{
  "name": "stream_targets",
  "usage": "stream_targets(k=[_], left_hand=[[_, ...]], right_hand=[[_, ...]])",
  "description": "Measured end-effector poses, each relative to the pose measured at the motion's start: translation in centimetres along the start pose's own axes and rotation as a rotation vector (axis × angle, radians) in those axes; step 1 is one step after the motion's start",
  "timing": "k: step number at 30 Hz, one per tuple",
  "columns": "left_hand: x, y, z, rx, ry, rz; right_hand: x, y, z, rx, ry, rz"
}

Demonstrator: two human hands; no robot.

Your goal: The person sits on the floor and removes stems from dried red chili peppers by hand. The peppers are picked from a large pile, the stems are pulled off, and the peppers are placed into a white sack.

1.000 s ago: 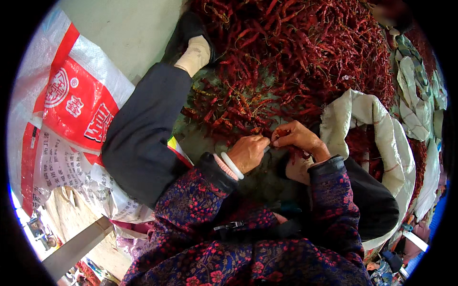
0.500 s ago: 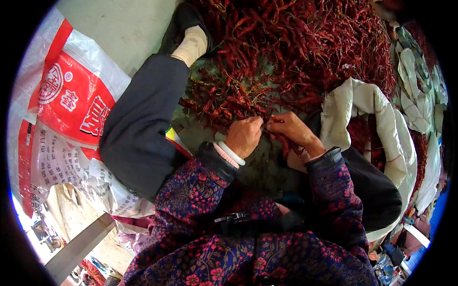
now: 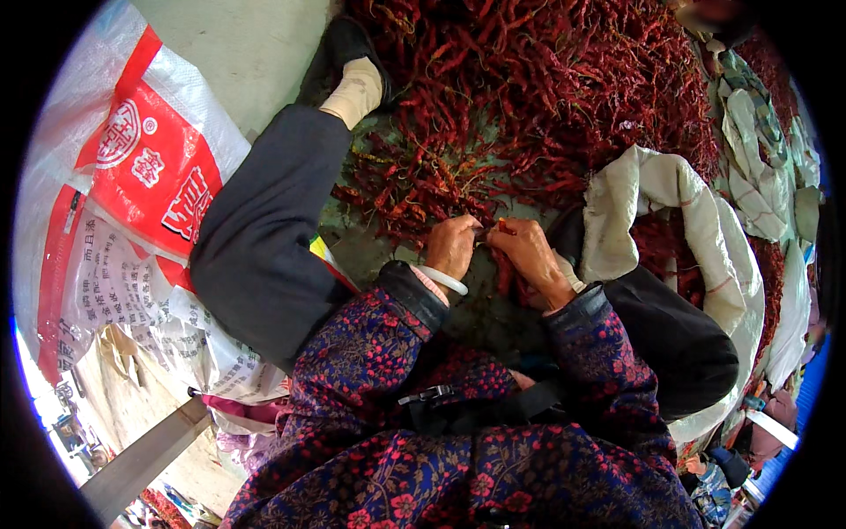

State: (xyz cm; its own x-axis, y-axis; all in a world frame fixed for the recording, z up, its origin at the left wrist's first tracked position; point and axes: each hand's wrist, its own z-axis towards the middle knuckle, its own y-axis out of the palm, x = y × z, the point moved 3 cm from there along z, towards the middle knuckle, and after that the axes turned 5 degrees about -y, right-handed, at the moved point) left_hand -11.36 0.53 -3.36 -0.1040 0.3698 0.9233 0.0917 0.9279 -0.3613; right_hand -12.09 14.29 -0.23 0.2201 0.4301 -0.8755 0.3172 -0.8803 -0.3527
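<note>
We see a pale concrete floor [image 3: 238, 53] at far left, lit by even daylight. A red-and-white woven sack [image 3: 132, 203] lies flat on the left. An open white sack [image 3: 696, 229] stands at right, with more pale sacks [image 3: 767, 132] behind it. A grey plank [image 3: 141, 458] crosses the near left.

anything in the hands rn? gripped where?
A dried red chili, pinched between the left hand and right hand fingertips. Which part each hand grips is too small to tell.
</note>
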Motion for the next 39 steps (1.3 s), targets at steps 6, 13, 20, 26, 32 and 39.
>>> stream_targets(k=[6, 13, 20, 26, 32, 39], left_hand=[[-2.6, -0.3, 1.0, 0.153, -0.059, 0.268], [0.2, 0.5, -1.1, -0.273, 0.123, 0.268], [-1.3, 6.4, -7.1, -0.777, 0.405, 0.792], [-0.7, 5.7, -6.3, -0.538, 0.467, 0.477], [1.9, 4.0, -5.0, -0.445, 0.249, 0.525], [1.2, -0.8, -0.5, 0.021, -0.247, -0.544]], right_hand=[[-4.6, 1.1, -3.1, -0.3, 0.154, 0.287], [-3.4, -2.4, -3.2, -0.074, 0.117, 0.768], [-2.6, -3.4, 1.1, 0.017, 0.005, 0.385], [-1.3, 4.2, 7.5, -0.034, -0.48, -0.828], [0.0, 1.5, 9.1, 0.033, -0.517, -0.708], [-3.7, -5.9, 4.7, -0.196, -0.088, 0.222]])
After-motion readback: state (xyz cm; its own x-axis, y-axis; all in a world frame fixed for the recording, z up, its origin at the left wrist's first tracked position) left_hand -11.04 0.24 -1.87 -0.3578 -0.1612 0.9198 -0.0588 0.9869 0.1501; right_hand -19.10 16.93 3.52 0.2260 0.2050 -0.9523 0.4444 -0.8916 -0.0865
